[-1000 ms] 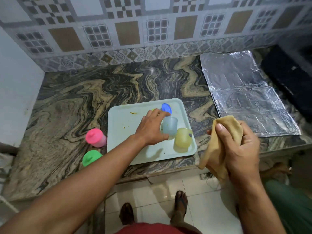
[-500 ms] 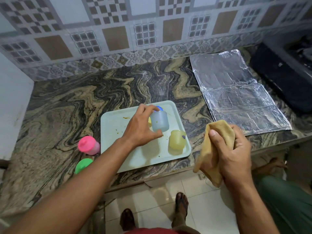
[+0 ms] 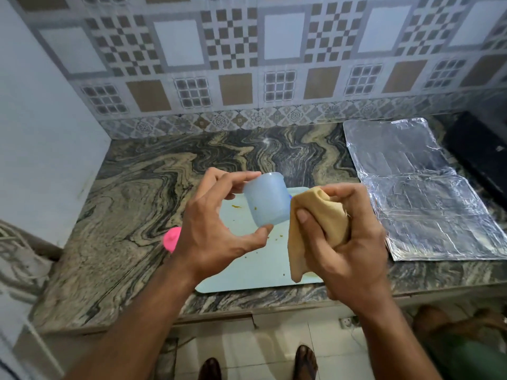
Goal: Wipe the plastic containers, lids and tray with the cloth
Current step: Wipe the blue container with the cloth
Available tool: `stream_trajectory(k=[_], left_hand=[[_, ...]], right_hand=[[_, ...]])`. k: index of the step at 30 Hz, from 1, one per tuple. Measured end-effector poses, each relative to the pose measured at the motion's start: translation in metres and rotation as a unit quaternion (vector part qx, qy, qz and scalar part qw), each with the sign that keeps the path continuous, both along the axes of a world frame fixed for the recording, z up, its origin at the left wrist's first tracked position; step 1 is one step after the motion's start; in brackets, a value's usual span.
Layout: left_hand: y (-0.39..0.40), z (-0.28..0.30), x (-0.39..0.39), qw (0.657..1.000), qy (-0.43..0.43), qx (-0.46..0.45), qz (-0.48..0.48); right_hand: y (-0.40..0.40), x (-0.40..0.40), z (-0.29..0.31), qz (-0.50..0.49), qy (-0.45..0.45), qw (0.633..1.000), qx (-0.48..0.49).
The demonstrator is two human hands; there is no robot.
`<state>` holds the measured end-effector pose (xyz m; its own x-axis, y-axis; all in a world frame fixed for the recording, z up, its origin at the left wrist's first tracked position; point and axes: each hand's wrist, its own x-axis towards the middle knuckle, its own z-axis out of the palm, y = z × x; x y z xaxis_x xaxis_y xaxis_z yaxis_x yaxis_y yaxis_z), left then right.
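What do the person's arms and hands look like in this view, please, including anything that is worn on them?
Both forearms are bare all the way to the bottom edge of the picture, so no sleeve shows. The left hand and the right hand wear no gloves, and no ring, watch or bracelet shows on either hand or wrist. The nails are short and unpainted.

The tray [image 3: 247,272] lies on the stone countertop [image 3: 142,193] near its front edge. Above the tray, the left hand [image 3: 216,231] holds a plastic container [image 3: 266,200], and the right hand [image 3: 343,242] grips a cloth [image 3: 315,215] just to the container's right, touching it. A lidded container [image 3: 172,239] stands on the counter left of the tray, partly hidden behind the left hand. A foil sheet [image 3: 422,193] lies on the counter to the tray's right, reaching back to the tiled wall [image 3: 247,64].
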<state>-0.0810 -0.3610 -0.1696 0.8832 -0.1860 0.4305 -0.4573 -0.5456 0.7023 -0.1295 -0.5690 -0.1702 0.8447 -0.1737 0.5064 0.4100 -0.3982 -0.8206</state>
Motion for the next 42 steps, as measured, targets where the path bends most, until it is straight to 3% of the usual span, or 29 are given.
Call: stream_trajectory(k=[5,14,17,21,25,28,37,42], left_hand=[[0.005,0.009,-0.01,0.999,-0.032,0.027,0.002],[0.012,0.012,-0.016,0.992,-0.113,0.052,0.008],[0.012,0.007,-0.019,0.994,-0.105,0.014,0.006],[0.013,0.002,-0.023,0.988,-0.086,-0.124,0.006],[0.013,0.008,-0.017,0.976,-0.078,-0.205,0.001],[0.011,0.008,-0.014,0.973,-0.058,-0.224,-0.006],[-0.003,0.007,-0.016,0.965,-0.018,-0.257,-0.041],[0.002,0.006,-0.014,0.974,-0.008,-0.227,-0.016]], right_hand=[[0.018,0.012,0.013,-0.014,-0.052,0.991,-0.124],[0.021,0.029,0.02,-0.023,-0.05,0.996,-0.076],[0.018,0.031,0.021,-0.007,-0.041,0.996,-0.077],[0.009,0.033,0.01,-0.02,-0.033,0.992,-0.123],[0.005,0.026,-0.002,-0.013,0.024,1.0,0.013],[0.008,0.019,0.006,0.01,-0.004,0.995,0.099],[0.027,0.013,0.02,0.053,-0.039,0.991,0.119],[0.023,0.014,0.025,0.054,-0.039,0.989,0.13]])
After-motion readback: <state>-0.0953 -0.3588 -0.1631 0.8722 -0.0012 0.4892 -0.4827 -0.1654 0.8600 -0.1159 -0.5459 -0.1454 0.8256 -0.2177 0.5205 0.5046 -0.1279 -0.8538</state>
